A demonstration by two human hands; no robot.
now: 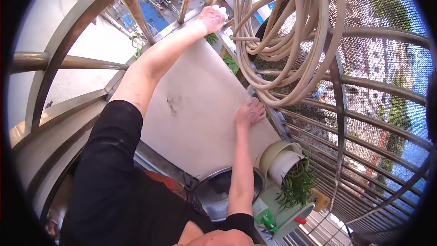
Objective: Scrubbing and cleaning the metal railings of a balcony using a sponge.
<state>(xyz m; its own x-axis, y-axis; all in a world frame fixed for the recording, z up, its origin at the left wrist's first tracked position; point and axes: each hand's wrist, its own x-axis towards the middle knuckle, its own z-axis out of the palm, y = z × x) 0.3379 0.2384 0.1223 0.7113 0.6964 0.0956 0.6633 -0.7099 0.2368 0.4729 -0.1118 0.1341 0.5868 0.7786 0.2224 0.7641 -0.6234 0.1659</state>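
Observation:
A large pale board (198, 109) with a dark smudge lies before me inside a metal-barred cage. My left hand (213, 18) is closed at the far corner of the metal frame, just past the board's far end. What its fingers press on or grip is hidden. Closer to me, my right hand (251, 111) is on the board's right edge, with its bent fingers over the rim. Beside that edge a gap shows green leaves below. A thick coil of beige hose (290, 41) hangs just right of both hands.
Metal bars (375, 89) with mesh behind them line the right. By my right forearm stand a dark metal basin (213, 191), a tipped pale pot (276, 164) with a green plant (297, 186), and a green spray head (266, 219). Curved metal framing (58, 51) rises at left.

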